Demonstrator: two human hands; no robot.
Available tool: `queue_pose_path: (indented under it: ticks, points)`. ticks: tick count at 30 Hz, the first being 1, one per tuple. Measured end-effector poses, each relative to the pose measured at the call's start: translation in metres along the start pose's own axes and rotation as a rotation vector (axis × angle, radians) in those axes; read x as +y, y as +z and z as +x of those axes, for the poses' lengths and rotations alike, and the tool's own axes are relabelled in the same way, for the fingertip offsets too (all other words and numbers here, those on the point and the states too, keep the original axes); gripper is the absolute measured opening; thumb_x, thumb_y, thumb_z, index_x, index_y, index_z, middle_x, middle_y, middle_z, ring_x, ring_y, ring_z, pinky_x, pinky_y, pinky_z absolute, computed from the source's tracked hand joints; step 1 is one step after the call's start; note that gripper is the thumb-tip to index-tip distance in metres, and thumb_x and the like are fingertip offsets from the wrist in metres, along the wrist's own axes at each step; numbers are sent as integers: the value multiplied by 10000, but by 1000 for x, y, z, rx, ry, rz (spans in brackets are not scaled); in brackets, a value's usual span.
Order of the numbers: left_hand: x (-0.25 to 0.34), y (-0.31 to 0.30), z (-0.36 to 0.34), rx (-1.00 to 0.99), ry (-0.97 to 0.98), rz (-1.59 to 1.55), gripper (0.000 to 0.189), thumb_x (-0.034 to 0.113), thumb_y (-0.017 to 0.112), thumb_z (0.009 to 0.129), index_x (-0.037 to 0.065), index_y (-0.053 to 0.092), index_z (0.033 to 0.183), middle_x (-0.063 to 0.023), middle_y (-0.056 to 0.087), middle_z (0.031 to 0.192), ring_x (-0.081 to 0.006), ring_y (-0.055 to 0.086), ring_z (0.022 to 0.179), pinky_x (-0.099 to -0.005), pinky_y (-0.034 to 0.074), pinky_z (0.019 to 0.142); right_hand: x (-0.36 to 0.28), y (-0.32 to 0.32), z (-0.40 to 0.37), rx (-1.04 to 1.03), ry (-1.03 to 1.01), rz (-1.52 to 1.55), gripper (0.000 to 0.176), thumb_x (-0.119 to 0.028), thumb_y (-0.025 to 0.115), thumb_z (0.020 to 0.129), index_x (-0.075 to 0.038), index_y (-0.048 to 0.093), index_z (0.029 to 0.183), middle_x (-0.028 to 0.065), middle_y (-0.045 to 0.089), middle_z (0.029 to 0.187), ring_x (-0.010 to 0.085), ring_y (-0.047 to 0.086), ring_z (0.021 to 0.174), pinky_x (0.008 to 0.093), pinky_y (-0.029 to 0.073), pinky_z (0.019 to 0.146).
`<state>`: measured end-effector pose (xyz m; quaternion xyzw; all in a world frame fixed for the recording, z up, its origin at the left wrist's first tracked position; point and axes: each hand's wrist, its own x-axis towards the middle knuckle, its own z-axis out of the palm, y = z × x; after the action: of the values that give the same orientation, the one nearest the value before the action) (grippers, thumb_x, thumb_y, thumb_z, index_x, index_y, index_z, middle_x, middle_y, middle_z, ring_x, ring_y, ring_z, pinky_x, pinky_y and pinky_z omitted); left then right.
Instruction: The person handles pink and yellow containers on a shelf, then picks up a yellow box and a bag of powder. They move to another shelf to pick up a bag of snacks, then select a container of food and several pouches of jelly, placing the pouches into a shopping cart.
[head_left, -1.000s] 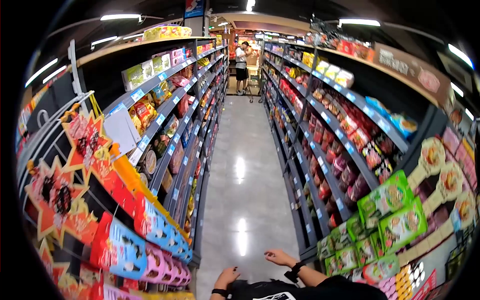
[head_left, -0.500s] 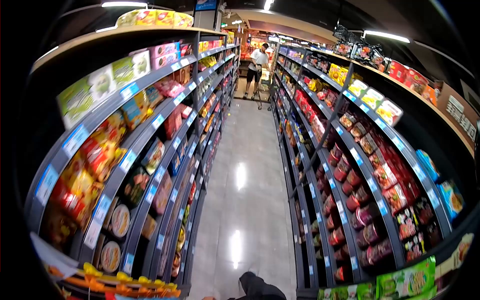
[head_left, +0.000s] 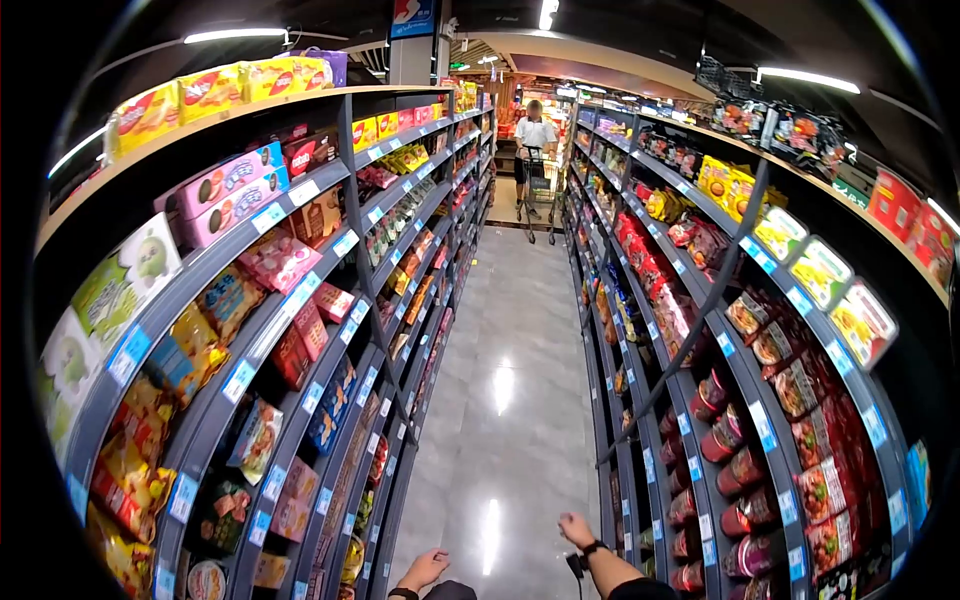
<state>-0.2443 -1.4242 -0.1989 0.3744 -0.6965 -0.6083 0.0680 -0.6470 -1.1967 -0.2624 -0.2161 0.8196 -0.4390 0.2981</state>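
At the bottom of the view, my left hand (head_left: 428, 568) is low over the aisle floor, its fingers loosely curled with nothing seen in them. Farther forward and to the right, my right hand (head_left: 577, 531) is curled into a loose fist, with no object visible in it. A dark band (head_left: 594, 547) circles my right wrist, and a small black item hangs beside it. Neither hand touches the shelves. Nearest my right hand is the right shelf row, with dark red jars or cups (head_left: 740, 470) on it.
Left shelves (head_left: 345, 200) hold boxed and bagged snacks, with yellow packs (head_left: 215, 90) on top. Right shelves (head_left: 752, 215) carry red packets and white-lidded tubs (head_left: 822, 270). Grey floor (head_left: 510, 320) runs between them. A person (head_left: 533, 135) with a shopping cart (head_left: 538, 190) stands at the far end.
The view has moved forward along the aisle and shifted. Both my hands and forearms have come into view at the bottom. The person at the end now faces this way behind the cart.
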Motion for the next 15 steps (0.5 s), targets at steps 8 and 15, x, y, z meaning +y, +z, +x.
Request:
queue_pose_path:
  ticks: [8, 15]
  points:
    - [30, -94, 149, -109, -43, 274, 412, 275, 662, 882, 29, 638, 1212, -229, 674, 1147, -332, 641, 1082, -421, 500, 930, -185, 47, 140, -109, -329, 131, 305, -214, 593, 948, -31, 638, 1188, 41, 673, 862, 123, 637, 702, 287, 518, 632]
    - [74, -158, 268, -35, -226, 73, 436, 302, 598, 919, -24, 620, 1208, -262, 653, 1168, -397, 607, 1127, -444, 475, 974, -25, 36, 125, -302, 650, 56, 310, -317, 554, 942, -46, 680, 859, 61, 625, 688, 177, 565, 539, 340, 444, 454]
